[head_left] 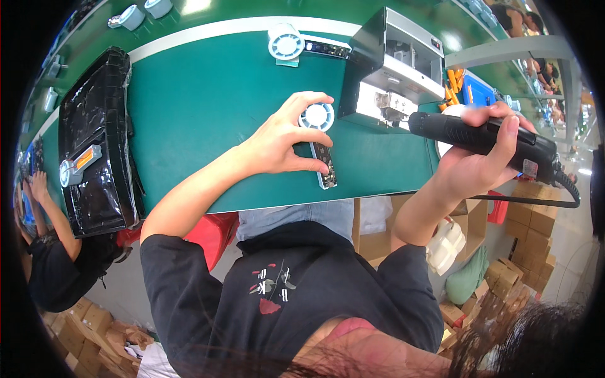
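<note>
My left hand [283, 140] is on the green bench mat, its fingers curled round a small light-blue and white round fan part [316, 117]. A narrow dark circuit board [324, 167] extends from that part toward me, with a fingertip of the same hand on its edge. Raised at the right, my right hand [480, 165] is wrapped round a black electric screwdriver [463, 133] with a coiled cord [569, 184]. The screwdriver points left, its front end at the metal pick-up block [392, 104] of a black and silver screw feeder [400, 57]; whether its bit touches a screw is too small to tell.
Another fan part [286, 45] with a board lies beyond my left hand. A black plastic-covered tray [94, 151] bears one more fan part [71, 173] at the left. Behind the screwdriver are orange pieces [452, 88] and a blue bin [478, 91]. Another person's arm [53, 208] shows far left.
</note>
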### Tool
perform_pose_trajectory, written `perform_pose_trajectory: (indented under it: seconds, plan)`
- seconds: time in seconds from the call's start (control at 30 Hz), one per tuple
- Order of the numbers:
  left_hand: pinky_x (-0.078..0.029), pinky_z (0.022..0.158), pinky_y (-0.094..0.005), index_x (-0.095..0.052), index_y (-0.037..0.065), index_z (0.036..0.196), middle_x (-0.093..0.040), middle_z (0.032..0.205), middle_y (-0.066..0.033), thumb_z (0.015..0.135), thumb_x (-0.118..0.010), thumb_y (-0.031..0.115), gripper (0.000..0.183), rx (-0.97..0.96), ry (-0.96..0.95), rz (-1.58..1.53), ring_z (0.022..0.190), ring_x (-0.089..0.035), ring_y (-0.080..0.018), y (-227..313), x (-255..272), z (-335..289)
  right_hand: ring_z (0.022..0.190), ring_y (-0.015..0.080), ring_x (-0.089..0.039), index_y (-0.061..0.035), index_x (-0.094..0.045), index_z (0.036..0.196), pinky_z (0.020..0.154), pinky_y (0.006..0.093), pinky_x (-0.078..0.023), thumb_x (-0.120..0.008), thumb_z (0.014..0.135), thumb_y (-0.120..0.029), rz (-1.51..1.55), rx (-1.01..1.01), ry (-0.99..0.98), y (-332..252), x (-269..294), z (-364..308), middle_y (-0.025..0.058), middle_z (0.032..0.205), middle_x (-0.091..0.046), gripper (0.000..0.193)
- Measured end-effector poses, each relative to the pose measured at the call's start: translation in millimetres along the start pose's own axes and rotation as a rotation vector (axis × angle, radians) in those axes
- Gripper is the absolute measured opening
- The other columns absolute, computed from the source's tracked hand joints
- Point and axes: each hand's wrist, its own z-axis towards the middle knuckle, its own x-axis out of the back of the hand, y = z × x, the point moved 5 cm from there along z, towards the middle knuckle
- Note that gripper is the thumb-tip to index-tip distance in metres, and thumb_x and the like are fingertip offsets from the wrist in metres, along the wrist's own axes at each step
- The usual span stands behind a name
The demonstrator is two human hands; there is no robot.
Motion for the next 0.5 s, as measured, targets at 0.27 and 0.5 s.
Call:
perform_pose_trajectory:
  seconds: [0.27,0.5]
  plan:
    - [-0.042,0.117,-0.0502,-0.082,0.012,0.098,-0.046,0.155,-0.0209,0.074,-0.094,0.011,0.027,-0.03,0.046,-0.037,0.143,-0.047,-0.0409,-0.8,-4.8,0.1,0.069,0.0217,-0.065,0.0017,-0.046,0.133,0.067,0.0356,-0.057,-0.071,0.1,-0.008,-0.054,0.041,-0.101,2.0,-1.6,5.0,0.0202,0.093,-0.071,0.042]
    - [-0.042,0.117,-0.0507,-0.08,0.011,0.094,-0.045,0.156,-0.0207,0.073,-0.095,0.012,0.026,0.013,0.019,-0.128,0.146,-0.043,-0.0412,-2.3,-4.8,0.8,0.068,0.0214,-0.062,0.0013,-0.047,0.132,0.067,0.0366,-0.055,-0.07,0.101,-0.008,-0.095,-0.015,-0.188,11.5,-7.1,18.1,0.0186,0.089,-0.066,0.04]
